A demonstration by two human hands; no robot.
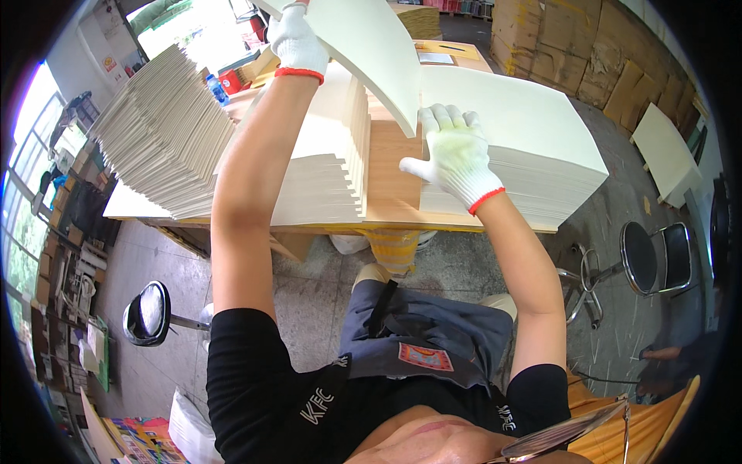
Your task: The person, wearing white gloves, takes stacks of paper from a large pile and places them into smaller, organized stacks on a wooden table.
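"What am I looking down on, biggest first?"

"I'm seeing a wooden worktop (394, 170). It is carrying a right stack (533, 170), a middle stack (321, 185) and a left stack (166, 135), the left one leaning and fanning out."

"Where is the sheet?"

"The white sheet (371, 50) is arching above the middle stack, its near corner hanging beside the right stack's left edge. I can't tell whether it's single."

"And my hands?"

"My left hand (296, 42) is holding the sheet by its left edge, fingers seemingly closing on it; the frame is cropping their tips. My right hand (456, 151) is spreading its fingers wide over the right stack's near left corner, holding nothing. I can't tell if it's pressing."

"How should I be handling this?"

"I'd be gripping lightly to avoid creases, supporting the drooping corner with the flat right hand, and lifting enough that nothing is snagging."
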